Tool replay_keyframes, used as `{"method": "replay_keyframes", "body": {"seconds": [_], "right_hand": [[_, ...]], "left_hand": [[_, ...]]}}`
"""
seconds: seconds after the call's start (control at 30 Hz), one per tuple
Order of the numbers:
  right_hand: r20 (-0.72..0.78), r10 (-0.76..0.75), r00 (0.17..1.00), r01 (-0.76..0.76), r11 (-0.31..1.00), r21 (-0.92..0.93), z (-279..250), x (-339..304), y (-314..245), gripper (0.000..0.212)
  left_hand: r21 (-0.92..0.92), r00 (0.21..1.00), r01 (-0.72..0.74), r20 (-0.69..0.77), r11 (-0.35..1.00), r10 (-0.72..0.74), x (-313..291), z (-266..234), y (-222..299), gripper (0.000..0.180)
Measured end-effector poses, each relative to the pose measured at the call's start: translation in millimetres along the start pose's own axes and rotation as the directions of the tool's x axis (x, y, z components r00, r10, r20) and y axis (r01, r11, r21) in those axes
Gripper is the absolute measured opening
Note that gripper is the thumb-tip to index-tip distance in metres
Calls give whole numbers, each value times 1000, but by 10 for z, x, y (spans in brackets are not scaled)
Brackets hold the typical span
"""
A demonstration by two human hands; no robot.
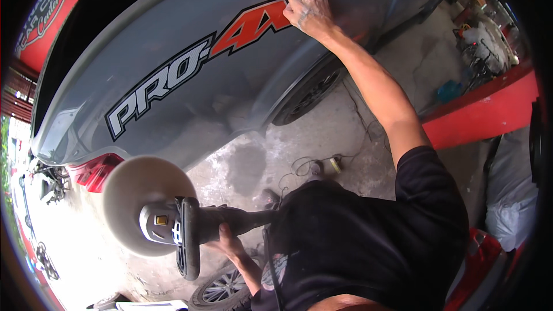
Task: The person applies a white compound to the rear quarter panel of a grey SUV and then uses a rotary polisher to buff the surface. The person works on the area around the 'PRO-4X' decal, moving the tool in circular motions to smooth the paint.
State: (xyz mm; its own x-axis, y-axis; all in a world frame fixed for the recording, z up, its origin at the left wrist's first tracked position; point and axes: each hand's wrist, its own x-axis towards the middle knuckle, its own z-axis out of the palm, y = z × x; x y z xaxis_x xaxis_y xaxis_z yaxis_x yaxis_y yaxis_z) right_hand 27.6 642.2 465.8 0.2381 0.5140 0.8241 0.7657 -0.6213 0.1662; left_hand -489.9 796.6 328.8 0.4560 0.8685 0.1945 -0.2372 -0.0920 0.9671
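My left hand (pixel 230 244) is wrapped round the body of a power polisher (pixel 162 223), held low at my left. Its broad pale round polishing pad (pixel 135 181) faces away from me and hangs close to a red tail light (pixel 99 173). Up ahead, my right arm reaches out to the grey side panel (pixel 190 118) of a pickup truck. There my right hand (pixel 309 12) is closed, its curled fingers against the panel at the far end of a large white and orange decal (pixel 250 26). Whatever those fingers may hold is hidden.
Under the panel shows a dark wheel (pixel 310 95). A thin cable (pixel 367 129) winds over the concrete floor near a small roll (pixel 335 165). To the right runs a red beam (pixel 484 109), with clutter behind it. Another wheel (pixel 222 288) stands below my left arm.
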Motion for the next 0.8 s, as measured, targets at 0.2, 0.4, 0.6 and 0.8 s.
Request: {"method": "replay_keyframes", "body": {"seconds": [0.2, 0.4, 0.6, 0.8], "right_hand": [[-18, 59, 998, -41, 850, 526, -214, -49, -181, 13], [157, 529, 834, -474, 542, 693, -118, -386, -9, 3], [-56, 438, 897, -339, 766, 546, -43, -222, -142, 12], [-99, 416, 904, -300, 782, 546, 41, -279, -254, 12]], "left_hand": [[-13, 999, 51, -10, 999, -51, -13, 56, 108, 80], [-63, 997, 80, -11, 995, -81, -9, -25, 22, 73], [-63, 996, 83, -39, 995, -85, -20, 30, 75, 73], [-54, 999, 32, 32, 998, -30, 12, 25, 61, 72]]}}
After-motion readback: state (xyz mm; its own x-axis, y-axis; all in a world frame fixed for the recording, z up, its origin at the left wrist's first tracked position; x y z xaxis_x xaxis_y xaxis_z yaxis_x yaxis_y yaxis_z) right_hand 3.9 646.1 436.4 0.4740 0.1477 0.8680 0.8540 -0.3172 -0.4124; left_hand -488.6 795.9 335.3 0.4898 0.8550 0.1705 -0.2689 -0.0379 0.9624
